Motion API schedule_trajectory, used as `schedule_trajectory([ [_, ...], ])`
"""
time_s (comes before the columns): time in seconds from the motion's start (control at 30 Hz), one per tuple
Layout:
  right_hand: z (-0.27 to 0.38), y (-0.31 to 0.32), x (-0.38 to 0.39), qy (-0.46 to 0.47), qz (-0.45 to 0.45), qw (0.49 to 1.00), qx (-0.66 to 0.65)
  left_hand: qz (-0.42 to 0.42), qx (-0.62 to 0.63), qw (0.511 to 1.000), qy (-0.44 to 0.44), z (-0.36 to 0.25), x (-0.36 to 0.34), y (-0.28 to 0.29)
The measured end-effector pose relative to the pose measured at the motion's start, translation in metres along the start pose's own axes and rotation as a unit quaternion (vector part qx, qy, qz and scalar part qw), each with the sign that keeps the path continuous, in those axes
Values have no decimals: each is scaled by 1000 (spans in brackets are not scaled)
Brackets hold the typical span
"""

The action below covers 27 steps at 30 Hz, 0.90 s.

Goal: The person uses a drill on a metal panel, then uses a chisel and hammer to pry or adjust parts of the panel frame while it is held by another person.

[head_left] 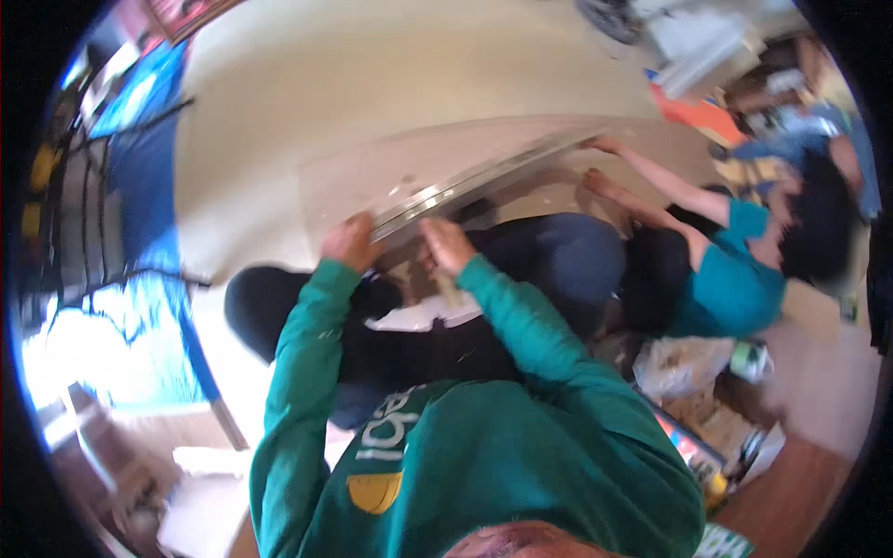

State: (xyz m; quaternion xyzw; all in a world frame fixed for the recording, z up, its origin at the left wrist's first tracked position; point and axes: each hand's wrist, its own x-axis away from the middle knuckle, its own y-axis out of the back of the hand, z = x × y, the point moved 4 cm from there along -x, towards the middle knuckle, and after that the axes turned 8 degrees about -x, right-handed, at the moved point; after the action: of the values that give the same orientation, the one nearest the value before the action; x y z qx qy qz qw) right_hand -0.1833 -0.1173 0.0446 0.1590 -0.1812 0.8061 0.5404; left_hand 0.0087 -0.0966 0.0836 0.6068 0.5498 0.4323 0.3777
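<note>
A long, narrow metal rail [465, 184], shiny and silvery, slants from in front of me up to the right. My left hand [350, 244] is closed around its near end. Just below the rail, close to that end, my right hand [447, 246] has its fingers curled. A short pale stick-like piece [452, 292] shows under the right hand, but blur hides exactly what the fingers hold. At the rail's far end, another person's hand [606, 144] touches it. Between my legs lies a white piece [423, 314], partly covered.
The other person, in a teal shirt [735, 288], sits on the floor at my right. Near them are a clear plastic bag [684, 361] and several small items. A blue sheet [153, 205] and a dark rack [93, 214] stand left. A wheel [609, 19] shows at the far right.
</note>
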Motion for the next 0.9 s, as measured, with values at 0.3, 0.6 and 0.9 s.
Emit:
schedule_trajectory([
  [0.3,-26,-16,-20,-114,32,985,-123,-128,201,962,131,32,28,-26],
  [0.6,-18,-39,-36,-231,64,881,-407,-214,189,944,167,57,37,-48],
  [0.9,-27,-35,-16,-116,14,960,-254,-216,214,939,163,56,34,-39],
])
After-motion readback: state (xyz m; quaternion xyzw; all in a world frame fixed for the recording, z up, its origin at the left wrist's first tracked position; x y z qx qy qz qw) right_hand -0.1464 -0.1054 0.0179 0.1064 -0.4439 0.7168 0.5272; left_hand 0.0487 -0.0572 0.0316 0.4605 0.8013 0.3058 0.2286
